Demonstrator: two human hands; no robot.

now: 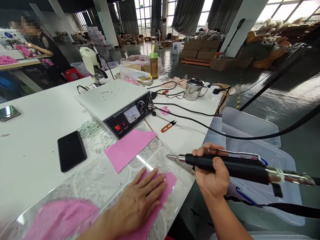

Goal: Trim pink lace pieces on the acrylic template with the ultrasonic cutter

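My left hand (140, 200) lies flat, fingers stretched, on a pink fabric piece (171, 181) over a clear plastic sheet (86, 180). My right hand (212, 173) is wrapped round a black ultrasonic cutting pen (232, 166). Its metal tip (173, 157) points left, above the sheet's right edge, apart from the fabric. A second flat pink piece (130, 146) lies in front of the control box (130, 115) with a dial and red switch. More pink fabric (65, 216) lies at the lower left, under or on the sheet; I cannot tell which.
Orange thread snips (168, 126), a black phone (72, 151) and tangled pale string (90, 129) lie near the box. Behind stand a metal mug (193, 89) and a green-lidded bottle (154, 66). A cable (215, 128) crosses rightward above clear plastic bins (262, 150). A person (47, 46) sits far left.
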